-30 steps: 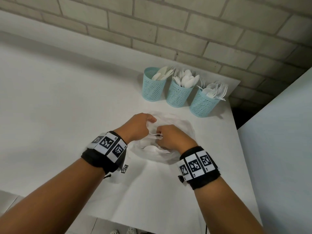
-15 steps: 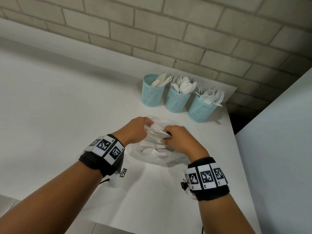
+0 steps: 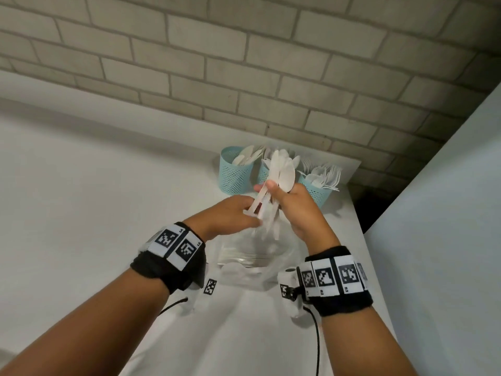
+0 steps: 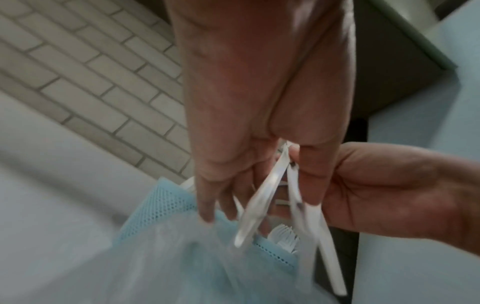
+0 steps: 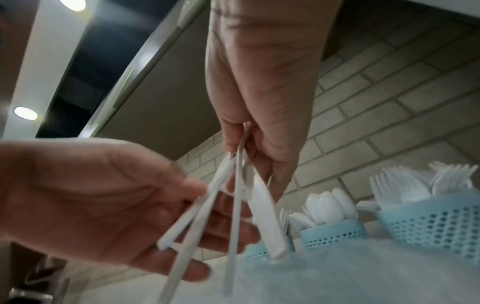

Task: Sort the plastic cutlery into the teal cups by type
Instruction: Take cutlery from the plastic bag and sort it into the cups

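- Right hand point(image 3: 301, 210) is clamped around a bunch of white plastic cutlery point(image 3: 280, 175), spoon bowls pointing up, handles fanning out below the fist.
- Left hand point(image 3: 230, 215) sits just beside it, fingers loosely curled on a couple of the handles point(image 4: 262, 197), looks like it's pulling one or two free. It's blurry, so I can't say which type.
- The bunch hangs over a clear plastic bag point(image 3: 254, 248) near the table's point(image 3: 81, 213) front edge.
- Three teal cups point(image 3: 235, 173) stand at the back right corner, each already stuffed with cutlery; the rightmost point(image 3: 315, 192) holds forks.
- So we're mid-sort: next is splitting the bunch by type and dropping each piece into its matching cup.
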### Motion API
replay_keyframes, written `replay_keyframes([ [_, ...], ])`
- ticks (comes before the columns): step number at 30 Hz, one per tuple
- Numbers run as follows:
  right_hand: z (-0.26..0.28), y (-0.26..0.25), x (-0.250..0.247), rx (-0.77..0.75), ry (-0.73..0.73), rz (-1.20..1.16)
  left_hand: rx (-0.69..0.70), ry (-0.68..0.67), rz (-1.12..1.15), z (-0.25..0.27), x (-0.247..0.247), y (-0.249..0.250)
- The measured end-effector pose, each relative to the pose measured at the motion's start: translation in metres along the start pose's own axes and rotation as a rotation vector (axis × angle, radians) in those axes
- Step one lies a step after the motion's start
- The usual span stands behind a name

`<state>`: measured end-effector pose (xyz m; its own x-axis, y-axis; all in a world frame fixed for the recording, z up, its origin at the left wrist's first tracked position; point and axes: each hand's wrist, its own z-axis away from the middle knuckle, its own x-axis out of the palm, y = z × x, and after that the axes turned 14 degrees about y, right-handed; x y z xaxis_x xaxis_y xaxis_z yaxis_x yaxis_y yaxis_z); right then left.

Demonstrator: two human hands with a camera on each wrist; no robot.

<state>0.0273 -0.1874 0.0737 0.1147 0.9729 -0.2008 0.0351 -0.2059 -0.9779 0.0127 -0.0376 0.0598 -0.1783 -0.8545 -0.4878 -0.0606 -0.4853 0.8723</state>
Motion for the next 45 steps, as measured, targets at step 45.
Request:
replay_keyframes([
  [45,-0.142,-0.02,-0.001,-0.379,0.826,-0.107,-0.366,0.094,0.873,-0.056,0.007,-0.017],
])
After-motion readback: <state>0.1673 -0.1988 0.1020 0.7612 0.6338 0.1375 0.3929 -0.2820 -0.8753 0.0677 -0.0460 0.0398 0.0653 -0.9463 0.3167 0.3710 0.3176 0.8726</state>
